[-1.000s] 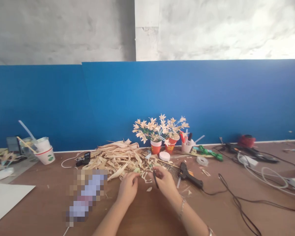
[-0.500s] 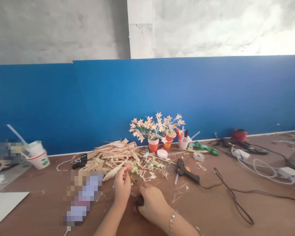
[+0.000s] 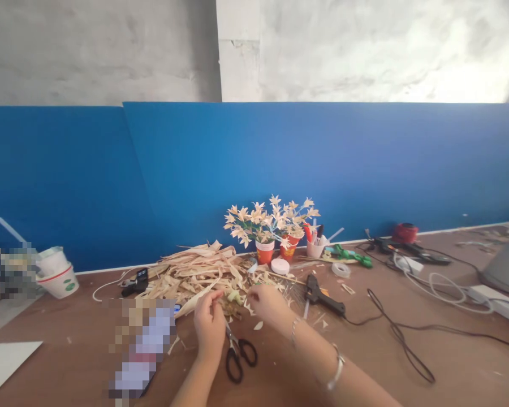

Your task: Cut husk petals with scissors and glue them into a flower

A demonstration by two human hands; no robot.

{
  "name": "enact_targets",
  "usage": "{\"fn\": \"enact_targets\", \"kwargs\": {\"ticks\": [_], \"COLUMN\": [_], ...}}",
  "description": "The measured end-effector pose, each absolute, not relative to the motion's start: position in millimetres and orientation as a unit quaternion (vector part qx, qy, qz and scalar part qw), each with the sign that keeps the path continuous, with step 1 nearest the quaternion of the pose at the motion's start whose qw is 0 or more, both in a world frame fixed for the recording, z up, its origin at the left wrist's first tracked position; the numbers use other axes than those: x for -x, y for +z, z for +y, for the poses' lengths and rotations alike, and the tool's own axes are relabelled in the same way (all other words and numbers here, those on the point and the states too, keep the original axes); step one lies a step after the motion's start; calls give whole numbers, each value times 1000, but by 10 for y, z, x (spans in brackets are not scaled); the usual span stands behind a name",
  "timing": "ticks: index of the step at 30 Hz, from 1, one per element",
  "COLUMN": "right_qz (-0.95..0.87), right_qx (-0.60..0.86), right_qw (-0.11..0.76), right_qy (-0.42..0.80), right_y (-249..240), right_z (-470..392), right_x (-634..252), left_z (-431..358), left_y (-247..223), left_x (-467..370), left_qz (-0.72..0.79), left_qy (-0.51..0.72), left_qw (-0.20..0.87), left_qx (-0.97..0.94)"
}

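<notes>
My left hand [image 3: 210, 325] is closed, its fingertips pinched together beside the pile of dry corn husks [image 3: 199, 265]; what lies between them is too small to make out. My right hand [image 3: 271, 308] reaches over husk scraps [image 3: 258, 325], its fingers bent down and together, with the tips partly hidden. Between my forearms, black-handled scissors [image 3: 241, 356] rest on the brown table, their blades pointing away from me and partly behind my left hand. A pale green bit of husk [image 3: 234, 296] lies between my hands.
Husk flowers [image 3: 261, 217] stand in red cups [image 3: 264, 253] by the blue partition [image 3: 322, 152]. A black glue gun [image 3: 324, 297] with a trailing cord lies right of my hands. Clear tape [image 3: 341, 270], a pixelated phone-like object [image 3: 142, 353] and white cups [image 3: 59, 280] are around.
My right hand has let go of the scissors, which now lie on the table. It has moved forward to the scraps. My left hand stays nearly in place, still pinched.
</notes>
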State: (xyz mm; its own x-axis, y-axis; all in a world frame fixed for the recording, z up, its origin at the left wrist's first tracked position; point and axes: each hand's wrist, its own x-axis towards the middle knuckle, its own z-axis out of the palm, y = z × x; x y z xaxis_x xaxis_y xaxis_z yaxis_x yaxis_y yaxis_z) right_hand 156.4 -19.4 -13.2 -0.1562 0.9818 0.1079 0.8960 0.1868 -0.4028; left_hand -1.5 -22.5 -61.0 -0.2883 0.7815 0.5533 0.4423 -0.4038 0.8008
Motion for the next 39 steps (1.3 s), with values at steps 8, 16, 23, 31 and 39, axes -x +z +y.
{"fn": "enact_targets", "kwargs": {"ticks": [8,16,23,31,39], "right_qz": [-750,-747,-704,-463,-537], "right_qx": [642,631,585,446,442], "right_qw": [146,188,299,400,451], "right_qy": [58,88,272,653,560], "right_y": [-251,-296,-193,-308,-400], "right_z": [377,409,133,-238,-286], "right_x": [-1379,-1376,-1473,-1685,-1635], "left_z": [-261,-260,-258,-345,-379], "left_y": [-610,-639,-620,-545,-524], "left_x": [-27,-38,-76,-121,-128], "left_qz": [516,521,503,445,457], "left_qy": [610,606,597,506,451], "left_qw": [160,167,157,119,131], "left_qx": [-580,-577,-604,-729,-755]}}
